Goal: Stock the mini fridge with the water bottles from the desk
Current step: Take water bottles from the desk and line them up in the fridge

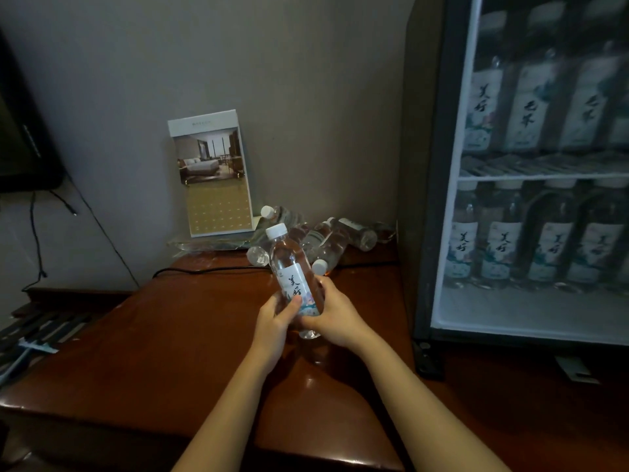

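A clear water bottle (293,269) with a white cap and a labelled middle stands almost upright above the brown desk (177,338), tilted slightly left. My left hand (275,320) grips its lower part from the left, thumb across the label. My right hand (335,318) holds the same bottle from the right and below. Behind it, several more water bottles (326,241) lie on their sides at the back of the desk. The mini fridge (531,172) stands at the right with its glass door shut; rows of bottles fill two shelves inside.
A standing calendar card (212,173) leans against the wall behind the loose bottles. A black cable (204,270) runs across the desk's back edge. A dark screen (23,144) hangs at the far left, with more cables below it.
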A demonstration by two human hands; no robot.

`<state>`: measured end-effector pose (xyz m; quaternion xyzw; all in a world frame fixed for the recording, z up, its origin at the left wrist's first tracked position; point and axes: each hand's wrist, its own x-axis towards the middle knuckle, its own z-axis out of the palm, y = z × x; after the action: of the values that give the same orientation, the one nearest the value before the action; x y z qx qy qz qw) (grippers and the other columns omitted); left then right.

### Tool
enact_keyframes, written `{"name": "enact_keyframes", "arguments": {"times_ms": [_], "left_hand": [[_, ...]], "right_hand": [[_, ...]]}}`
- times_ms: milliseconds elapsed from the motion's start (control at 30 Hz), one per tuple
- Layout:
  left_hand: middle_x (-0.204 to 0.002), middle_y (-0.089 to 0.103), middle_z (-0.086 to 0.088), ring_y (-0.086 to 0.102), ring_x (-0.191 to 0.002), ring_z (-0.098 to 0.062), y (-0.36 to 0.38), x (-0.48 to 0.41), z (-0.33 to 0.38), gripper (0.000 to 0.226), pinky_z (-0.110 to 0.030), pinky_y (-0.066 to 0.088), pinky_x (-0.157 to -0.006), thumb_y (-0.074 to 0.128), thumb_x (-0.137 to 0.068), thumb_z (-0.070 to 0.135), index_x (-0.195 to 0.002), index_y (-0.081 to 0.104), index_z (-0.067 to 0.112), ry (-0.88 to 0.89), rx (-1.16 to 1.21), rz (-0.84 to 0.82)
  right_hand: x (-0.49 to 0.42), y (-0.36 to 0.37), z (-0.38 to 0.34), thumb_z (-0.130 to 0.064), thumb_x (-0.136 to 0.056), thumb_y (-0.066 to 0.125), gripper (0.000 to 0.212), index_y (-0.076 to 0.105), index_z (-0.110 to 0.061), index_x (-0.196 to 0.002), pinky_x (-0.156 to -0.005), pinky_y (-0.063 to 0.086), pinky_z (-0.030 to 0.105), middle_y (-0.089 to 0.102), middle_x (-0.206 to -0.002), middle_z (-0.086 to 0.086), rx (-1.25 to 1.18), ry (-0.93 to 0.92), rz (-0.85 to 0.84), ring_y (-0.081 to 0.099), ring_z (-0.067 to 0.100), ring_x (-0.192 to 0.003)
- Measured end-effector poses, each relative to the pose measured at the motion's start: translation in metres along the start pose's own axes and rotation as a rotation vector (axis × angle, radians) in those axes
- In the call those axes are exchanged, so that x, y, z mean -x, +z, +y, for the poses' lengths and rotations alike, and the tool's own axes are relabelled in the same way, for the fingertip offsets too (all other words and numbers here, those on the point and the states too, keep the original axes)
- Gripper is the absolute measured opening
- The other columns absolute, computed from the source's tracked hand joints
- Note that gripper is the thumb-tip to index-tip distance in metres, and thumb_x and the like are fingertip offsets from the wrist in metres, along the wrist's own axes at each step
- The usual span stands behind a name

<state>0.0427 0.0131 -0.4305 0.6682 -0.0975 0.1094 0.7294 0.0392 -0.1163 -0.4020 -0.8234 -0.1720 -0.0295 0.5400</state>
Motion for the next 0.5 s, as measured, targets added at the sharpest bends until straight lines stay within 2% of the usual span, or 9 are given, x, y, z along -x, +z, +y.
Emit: {"name": "enact_keyframes", "arguments": {"times_ms": [67,133,233,300,400,500], "left_hand": [[-0.100,0.068,-0.011,0.066,-0.089,-0.023,0.008,0.004,0.000,0.026,-0.026,0.053,-0.075,0.061,-0.083,0.018,-0.107,0.060,0.008,-0.009,0.036,-0.010],[-0.102,0.068,-0.012,0.066,-0.092,-0.025,0.018,0.011,0.001,0.034,-0.026,0.053,-0.074,0.060,-0.075,0.024,-0.106,0.060,0.010,0.014,0.064,-0.015],[-0.096,0.069,-0.004,0.068,-0.086,-0.015,0.037,0.023,0.012,0.035,-0.021,0.053,-0.070,0.064,-0.071,0.025,-0.105,0.059,0.014,0.129,0.081,-0.020],[-0.092,0.069,0.000,0.068,-0.083,-0.011,0.055,0.032,0.025,0.038,-0.022,0.053,-0.069,0.066,-0.067,0.032,-0.102,0.059,0.018,0.215,0.075,-0.005],[-0.089,0.067,0.001,0.067,-0.082,-0.015,0.086,0.043,0.046,0.038,-0.032,0.053,-0.070,0.060,-0.063,0.041,-0.097,0.058,0.024,0.328,0.021,0.034],[-0.087,0.067,0.001,0.066,-0.082,-0.021,0.120,0.054,0.064,0.032,-0.039,0.053,-0.071,0.057,-0.064,0.042,-0.093,0.056,0.029,0.402,0.007,0.011]], "right_hand": [[0.006,-0.005,0.000,-0.007,-0.070,0.073,0.071,0.040,-0.016,-0.133,-0.073,0.053,0.019,0.058,-0.107,-0.005,0.020,0.010,0.018,0.061,0.009,-0.094],[0.018,-0.014,-0.003,-0.006,-0.070,0.072,0.072,0.039,-0.017,-0.132,-0.075,0.053,0.020,0.059,-0.111,-0.004,0.042,0.001,0.037,0.061,0.009,-0.095],[0.039,-0.034,-0.012,-0.005,-0.071,0.072,0.073,0.037,-0.020,-0.133,-0.073,0.053,0.016,0.057,-0.112,-0.007,0.012,-0.028,0.055,0.061,0.004,-0.095],[0.055,-0.049,-0.019,-0.006,-0.070,0.074,0.074,0.037,-0.023,-0.132,-0.075,0.054,0.018,0.059,-0.113,-0.008,-0.021,-0.046,0.077,0.062,0.004,-0.097],[0.078,-0.075,-0.030,-0.006,-0.068,0.076,0.073,0.040,-0.026,-0.127,-0.082,0.056,0.028,0.062,-0.113,-0.005,-0.028,-0.094,0.134,0.064,0.006,-0.099],[0.105,-0.104,-0.041,-0.002,-0.067,0.075,0.071,0.041,-0.026,-0.125,-0.085,0.055,0.032,0.064,-0.111,-0.002,-0.009,-0.115,0.204,0.065,0.008,-0.099]]}}
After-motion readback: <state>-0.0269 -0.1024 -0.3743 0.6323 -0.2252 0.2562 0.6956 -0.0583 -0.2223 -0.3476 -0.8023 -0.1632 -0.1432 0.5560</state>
